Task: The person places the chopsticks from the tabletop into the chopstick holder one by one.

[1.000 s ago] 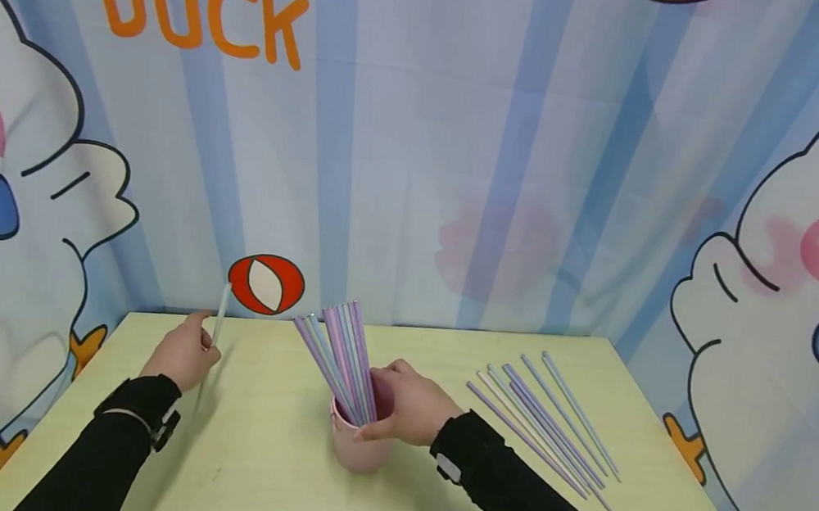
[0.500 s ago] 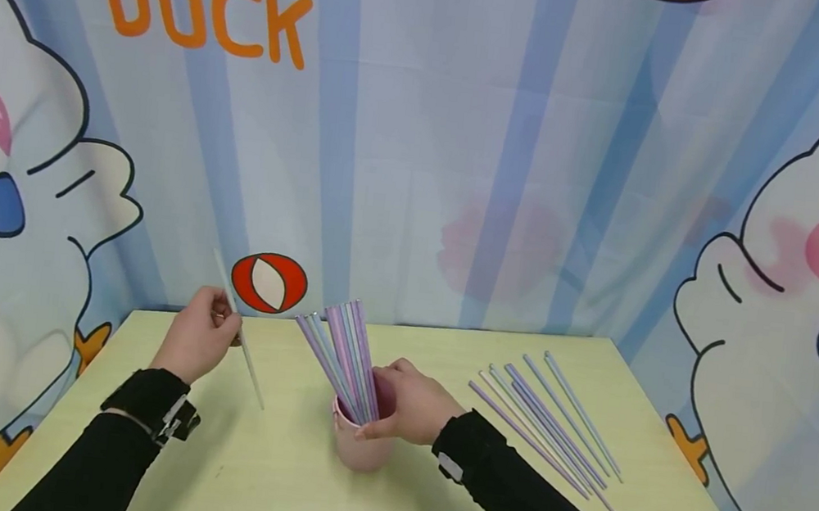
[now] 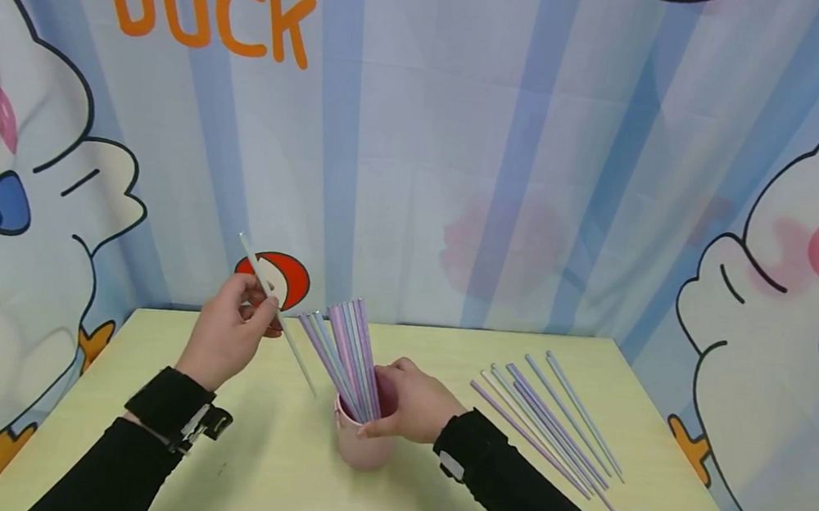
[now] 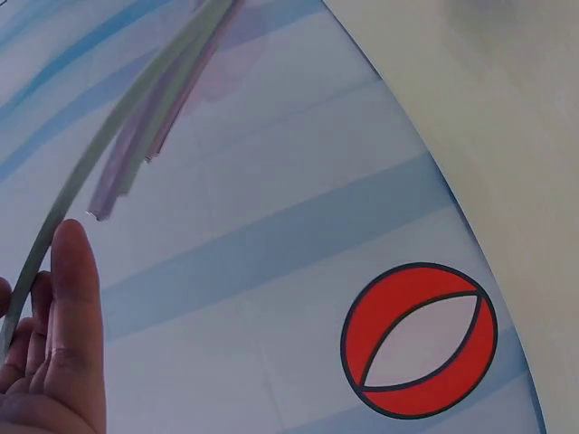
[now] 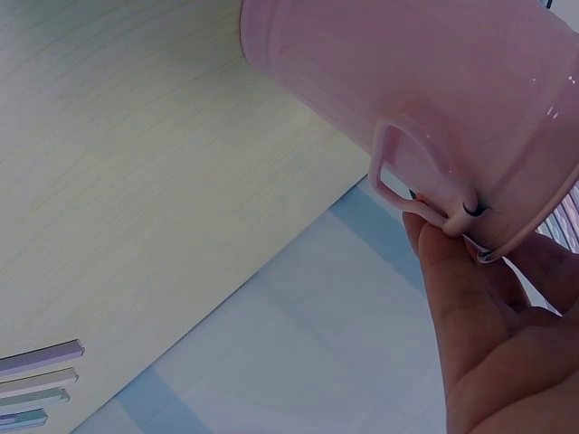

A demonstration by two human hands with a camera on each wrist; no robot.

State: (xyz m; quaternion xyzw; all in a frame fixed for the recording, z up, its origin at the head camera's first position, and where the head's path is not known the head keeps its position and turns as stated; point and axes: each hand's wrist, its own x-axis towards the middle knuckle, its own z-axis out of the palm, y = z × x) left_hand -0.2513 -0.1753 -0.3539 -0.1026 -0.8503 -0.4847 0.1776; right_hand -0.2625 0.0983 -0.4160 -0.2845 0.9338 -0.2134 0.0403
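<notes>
Curtain and table, largest elements: the blue-striped curtain, printed with ducks, fills the upper field toward 12 o'clock; the pale yellow table extends below it toward 6 o'clock. Loose straws in purple, blue and white lie roughly side by side on the tabletop, at 3 o'clock from the pink cup. The left hand, at 10 o'clock from the cup, is nearly closed, thumb and fingers pinching one straw. The right hand, at 2 o'clock, is partly curled, gripping the cup's rim with thumb and fingers. The cup stands upright on the table; its bundle of straws leans toward 11 o'clock. Beside the right fingertips is the cup's handle. The pale held straw slants from 11 to 5 o'clock, raised above the table, its lower end near the cup.
</notes>
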